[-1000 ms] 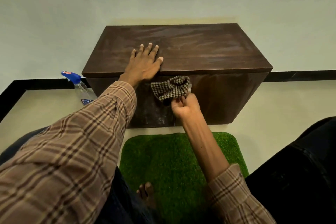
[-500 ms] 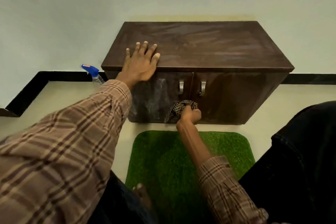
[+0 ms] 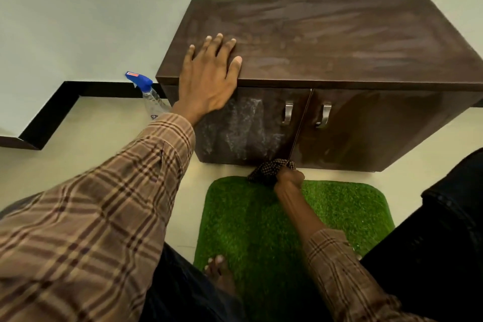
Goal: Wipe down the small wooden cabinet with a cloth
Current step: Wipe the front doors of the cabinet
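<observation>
The small dark wooden cabinet (image 3: pixel 339 42) stands on the floor against the wall, with two doors and two metal handles. My left hand (image 3: pixel 209 78) lies flat and spread on the front left corner of its top. My right hand (image 3: pixel 288 178) grips a bunched brown checked cloth (image 3: pixel 269 168) at the bottom edge of the front, where the two doors meet. The left door (image 3: pixel 243 128) shows whitish smears. The top has faint streaks.
A clear spray bottle with a blue nozzle (image 3: pixel 149 94) stands on the floor left of the cabinet. A green grass-like mat (image 3: pixel 339 206) lies in front of it, with my bare toes (image 3: pixel 217 266) on its near edge. Black skirting (image 3: pixel 65 99) runs along the wall.
My right hand has carried the cloth down the front of the cabinet, from the top edge near the handles to the bottom edge. My left hand has stayed on the top.
</observation>
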